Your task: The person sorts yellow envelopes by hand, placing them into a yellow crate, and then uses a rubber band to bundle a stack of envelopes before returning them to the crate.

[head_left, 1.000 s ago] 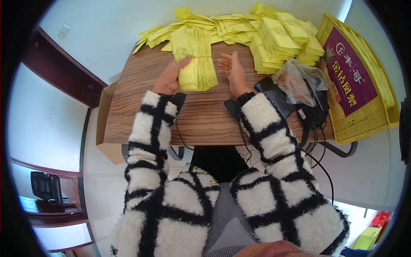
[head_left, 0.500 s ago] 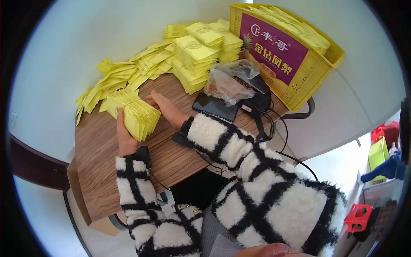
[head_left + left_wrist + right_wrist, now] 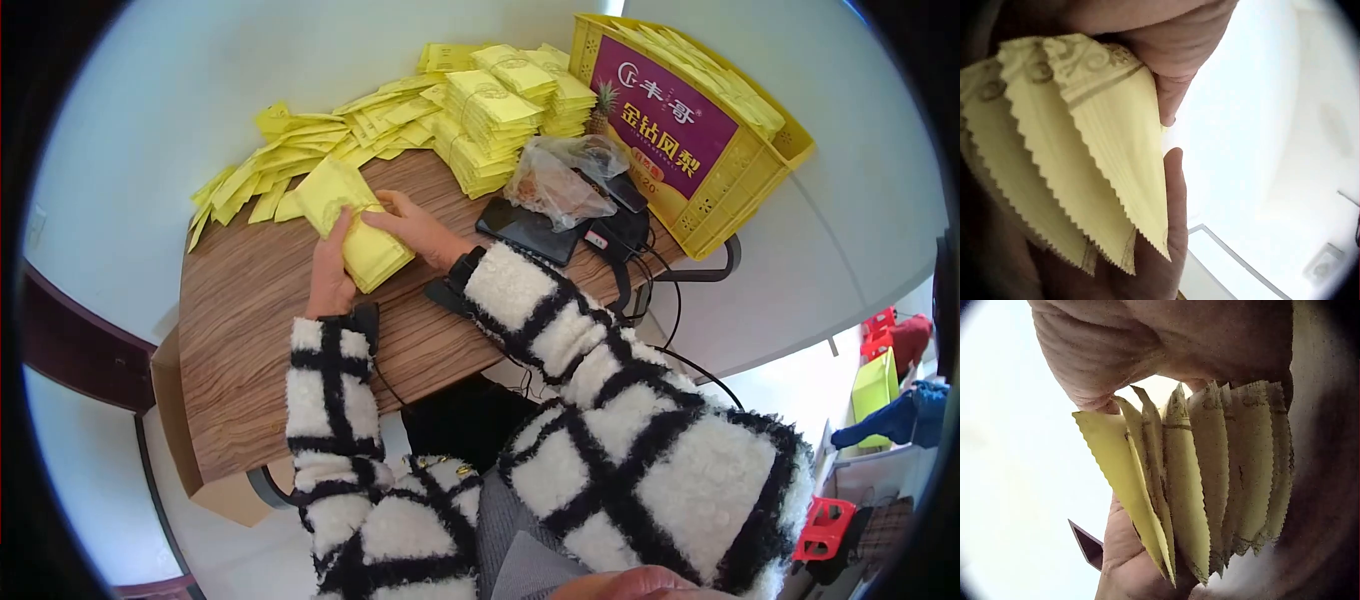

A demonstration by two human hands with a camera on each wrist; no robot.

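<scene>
The bundle of yellow sachets [image 3: 358, 232] is now being held flat over the wooden table [image 3: 260, 340], where half a second earlier it was standing on edge in the left hand alone with its printed faces showing; the right hand [image 3: 415, 228], which a second ago was hovering open beside the bundle, is now closing on its far side, so both hands are gripping the same bundle; judging from this, the person is squaring up or counting off the bundle rather than setting it down, and the work on this bundle is looking mid-way, not finished; the left hand [image 3: 330, 268] is lying palm-up under the near edge with its thumb curling over the top, wrist resting low toward the table; the right forearm is reaching across from the right in its checked sleeve [image 3: 560, 330], fingers curling round the sachets' upper edge; the left wrist view is showing serrated sachet ends [image 3: 1085, 162] fanned against the palm with a fingertip [image 3: 1175, 206] pressing behind them; the right wrist view is showing the sachet edges [image 3: 1204, 487] splayed like a fan and pinched between thumb [image 3: 1094, 359] and palm; behind the hands, loose sachets [image 3: 290, 150] and banded stacks [image 3: 500, 110] are lying along the table's far edge, beside a plastic bag [image 3: 560, 180] and a yellow crate [image 3: 720, 150].
</scene>
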